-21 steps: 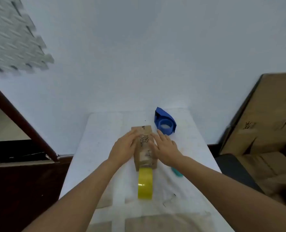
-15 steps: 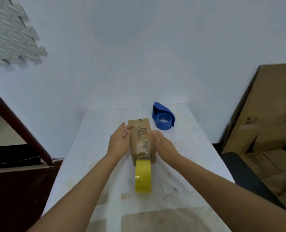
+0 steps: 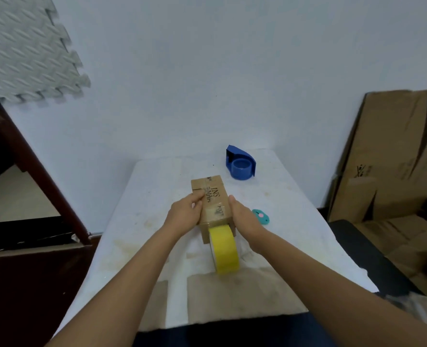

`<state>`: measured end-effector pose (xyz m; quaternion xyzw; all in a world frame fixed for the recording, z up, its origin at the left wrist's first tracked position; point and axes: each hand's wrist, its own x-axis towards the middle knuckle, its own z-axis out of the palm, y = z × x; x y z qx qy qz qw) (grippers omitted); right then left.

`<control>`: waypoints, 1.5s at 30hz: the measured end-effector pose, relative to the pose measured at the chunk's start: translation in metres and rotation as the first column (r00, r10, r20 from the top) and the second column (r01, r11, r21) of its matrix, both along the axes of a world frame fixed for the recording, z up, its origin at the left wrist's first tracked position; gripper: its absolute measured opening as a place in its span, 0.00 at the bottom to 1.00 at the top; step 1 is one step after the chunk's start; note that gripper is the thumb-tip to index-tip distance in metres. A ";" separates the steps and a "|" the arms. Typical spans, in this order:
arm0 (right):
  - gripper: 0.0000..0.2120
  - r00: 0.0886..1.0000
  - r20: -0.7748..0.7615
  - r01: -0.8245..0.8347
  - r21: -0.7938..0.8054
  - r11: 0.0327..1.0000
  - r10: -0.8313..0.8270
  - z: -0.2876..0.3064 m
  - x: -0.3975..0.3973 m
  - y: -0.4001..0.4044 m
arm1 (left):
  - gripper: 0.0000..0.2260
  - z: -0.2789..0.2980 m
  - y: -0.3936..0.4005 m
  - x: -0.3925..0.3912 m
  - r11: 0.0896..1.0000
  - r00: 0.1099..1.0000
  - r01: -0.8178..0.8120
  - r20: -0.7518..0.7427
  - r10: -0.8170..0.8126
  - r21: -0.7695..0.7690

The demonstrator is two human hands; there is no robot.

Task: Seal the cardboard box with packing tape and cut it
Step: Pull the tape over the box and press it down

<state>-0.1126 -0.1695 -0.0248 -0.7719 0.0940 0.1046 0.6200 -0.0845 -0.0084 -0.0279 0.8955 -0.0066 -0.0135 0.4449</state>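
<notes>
A small brown cardboard box (image 3: 211, 194) with black print lies in the middle of the white table (image 3: 152, 196). Clear tape runs along its top toward me. A yellow roll of packing tape (image 3: 225, 251) stands on edge against the box's near end, still joined to that strip. My left hand (image 3: 185, 212) presses on the box's left side, thumb on the top edge. My right hand (image 3: 243, 219) lies flat against the box's right side. A small teal cutter (image 3: 262, 216) rests on the table just right of my right hand.
A blue tape dispenser (image 3: 241, 164) sits at the table's far right corner. Flattened cardboard boxes (image 3: 392, 156) lean on the wall at right, above a dark seat (image 3: 367, 251). A dark wooden cabinet (image 3: 27, 259) stands at left. A grey foam mat (image 3: 25, 48) hangs on the wall.
Both hands slid from the top of the box down to its sides and toward me. The teal cutter, hidden under my right forearm before, now shows.
</notes>
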 end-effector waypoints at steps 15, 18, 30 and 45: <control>0.33 0.980 -0.135 0.145 -0.022 0.989 -0.147 -0.019 -0.044 0.016 | 0.35 0.000 0.011 -0.025 0.767 0.827 0.379 0.182 -0.532 0.518; 0.25 0.999 -0.046 0.010 0.093 0.996 -0.005 -0.019 -0.061 0.017 | 0.35 -0.008 0.010 -0.029 0.773 0.820 0.376 0.205 -0.535 0.511; 0.13 0.993 -0.008 0.117 0.196 0.974 -0.117 -0.005 -0.082 0.022 | 0.35 -0.011 0.010 -0.026 0.782 0.831 0.384 0.185 -0.524 0.490; 0.17 0.975 -0.218 0.086 0.228 0.970 -0.036 0.001 -0.094 0.017 | 0.27 -0.009 0.010 -0.024 0.836 0.855 0.431 0.141 -0.499 0.341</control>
